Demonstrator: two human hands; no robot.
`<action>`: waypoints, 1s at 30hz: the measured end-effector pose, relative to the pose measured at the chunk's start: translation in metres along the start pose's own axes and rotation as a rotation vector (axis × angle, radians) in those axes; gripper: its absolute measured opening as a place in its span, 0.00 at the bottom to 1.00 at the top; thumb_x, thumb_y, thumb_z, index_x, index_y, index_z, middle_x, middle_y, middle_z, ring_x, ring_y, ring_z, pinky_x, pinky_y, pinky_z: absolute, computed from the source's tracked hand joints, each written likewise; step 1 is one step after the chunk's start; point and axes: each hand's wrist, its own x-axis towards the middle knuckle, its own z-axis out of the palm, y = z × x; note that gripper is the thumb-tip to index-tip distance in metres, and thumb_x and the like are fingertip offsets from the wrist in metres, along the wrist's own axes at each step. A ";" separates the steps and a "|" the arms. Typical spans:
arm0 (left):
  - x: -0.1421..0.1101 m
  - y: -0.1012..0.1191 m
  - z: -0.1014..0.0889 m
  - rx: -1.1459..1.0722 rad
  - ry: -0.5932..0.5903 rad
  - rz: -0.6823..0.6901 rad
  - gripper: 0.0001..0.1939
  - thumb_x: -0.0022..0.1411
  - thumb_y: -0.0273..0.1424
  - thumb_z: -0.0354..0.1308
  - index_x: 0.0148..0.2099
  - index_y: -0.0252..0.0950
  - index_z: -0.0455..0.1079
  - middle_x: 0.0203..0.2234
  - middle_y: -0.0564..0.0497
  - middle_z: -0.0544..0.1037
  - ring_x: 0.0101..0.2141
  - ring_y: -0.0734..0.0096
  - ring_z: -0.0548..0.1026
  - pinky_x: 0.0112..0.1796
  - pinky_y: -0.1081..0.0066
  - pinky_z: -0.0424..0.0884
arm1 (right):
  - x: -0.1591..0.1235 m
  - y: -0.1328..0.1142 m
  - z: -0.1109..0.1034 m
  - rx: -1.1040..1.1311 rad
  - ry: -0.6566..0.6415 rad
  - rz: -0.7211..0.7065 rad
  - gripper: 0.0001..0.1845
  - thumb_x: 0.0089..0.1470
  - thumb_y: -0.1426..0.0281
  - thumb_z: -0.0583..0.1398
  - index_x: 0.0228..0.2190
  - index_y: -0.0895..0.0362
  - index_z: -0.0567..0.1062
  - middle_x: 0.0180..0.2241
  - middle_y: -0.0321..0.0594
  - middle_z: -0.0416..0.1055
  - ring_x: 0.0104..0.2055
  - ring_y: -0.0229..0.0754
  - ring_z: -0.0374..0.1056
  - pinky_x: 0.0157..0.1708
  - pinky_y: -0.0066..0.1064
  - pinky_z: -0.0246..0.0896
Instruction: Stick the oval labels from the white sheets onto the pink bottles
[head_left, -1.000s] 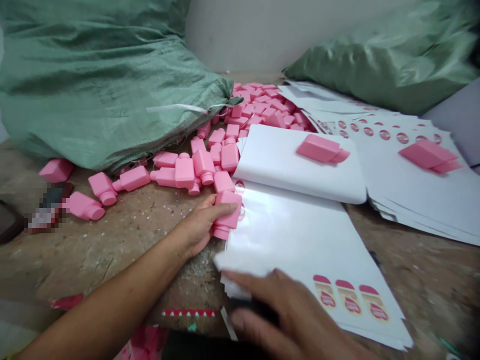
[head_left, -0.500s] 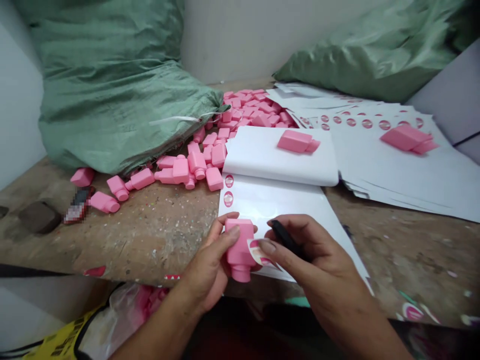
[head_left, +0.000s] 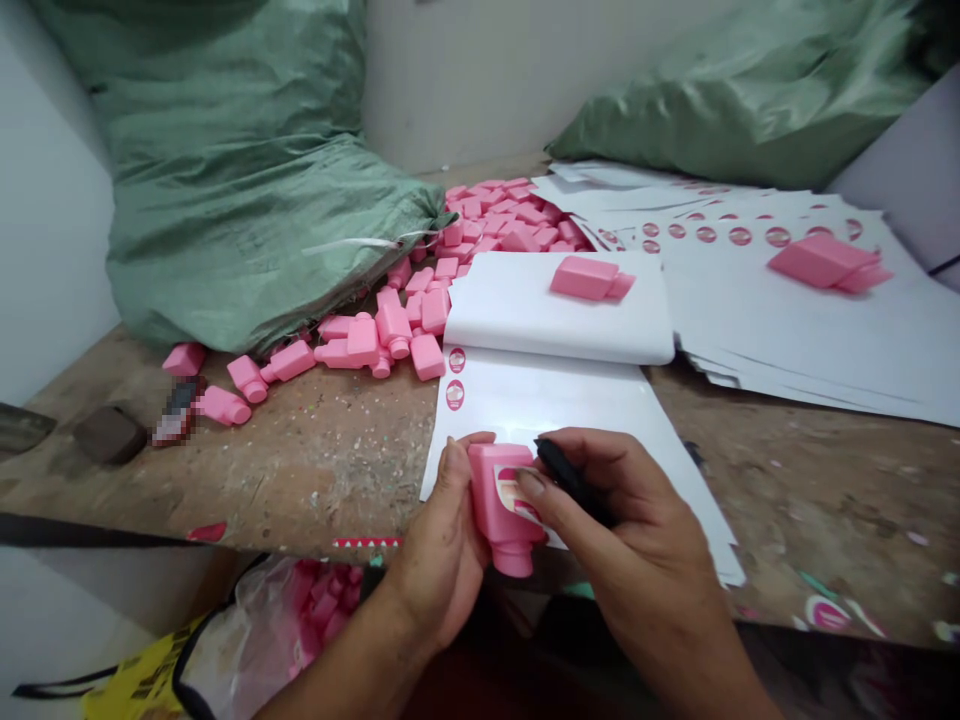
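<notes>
Pinching the pink bottle (head_left: 486,520) near the worn table's (head_left: 337,430) front edge, the left hand (head_left: 435,570) presents its flat face, probably for thumb access. The right hand (head_left: 649,535) presses the label (head_left: 508,488) by thumb, fingers curled around a black tool (head_left: 566,478). Behind stands a pale wall (head_left: 465,90).

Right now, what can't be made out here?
Head view:
- Print on the label: small, partly under the right hand.
- Rest of the black tool: inside that hand.
- Red-and-dark object: pixelated.
- Left sack: top cut off by upper edge.
- Plastic bag: bottom cut off by lower edge.
</notes>
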 end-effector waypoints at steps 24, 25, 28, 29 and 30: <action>-0.014 0.003 -0.005 0.221 -0.066 -0.102 0.32 0.51 0.23 0.66 0.57 0.38 0.61 0.43 0.48 0.73 0.41 0.69 0.73 0.41 0.69 0.71 | 0.009 0.006 -0.022 -0.012 -0.163 0.081 0.08 0.49 0.63 0.66 0.31 0.52 0.74 0.27 0.33 0.71 0.29 0.39 0.67 0.27 0.28 0.63; -0.015 0.004 -0.004 0.226 -0.078 -0.104 0.33 0.50 0.22 0.66 0.57 0.38 0.60 0.44 0.48 0.73 0.41 0.70 0.73 0.42 0.69 0.71 | 0.009 0.007 -0.020 0.011 -0.204 0.104 0.09 0.47 0.63 0.66 0.31 0.52 0.74 0.28 0.32 0.71 0.29 0.39 0.67 0.27 0.28 0.63; -0.018 0.003 -0.004 0.251 -0.095 -0.158 0.38 0.47 0.20 0.67 0.59 0.41 0.59 0.50 0.46 0.72 0.46 0.66 0.72 0.45 0.67 0.71 | 0.012 0.013 -0.017 0.041 -0.250 0.161 0.09 0.48 0.62 0.66 0.29 0.53 0.75 0.26 0.32 0.70 0.28 0.38 0.65 0.28 0.28 0.62; -0.019 0.003 -0.005 0.259 -0.097 -0.184 0.39 0.46 0.20 0.68 0.59 0.42 0.58 0.52 0.46 0.71 0.48 0.64 0.72 0.46 0.66 0.71 | 0.013 0.016 -0.017 0.050 -0.229 0.161 0.10 0.49 0.61 0.66 0.28 0.53 0.75 0.25 0.32 0.70 0.28 0.38 0.64 0.29 0.28 0.61; -0.020 0.004 -0.007 0.265 -0.100 -0.204 0.40 0.46 0.21 0.68 0.59 0.42 0.58 0.53 0.45 0.70 0.49 0.63 0.72 0.46 0.65 0.71 | 0.015 0.018 -0.017 0.052 -0.197 0.152 0.10 0.49 0.60 0.66 0.27 0.53 0.74 0.25 0.32 0.70 0.28 0.38 0.64 0.30 0.28 0.61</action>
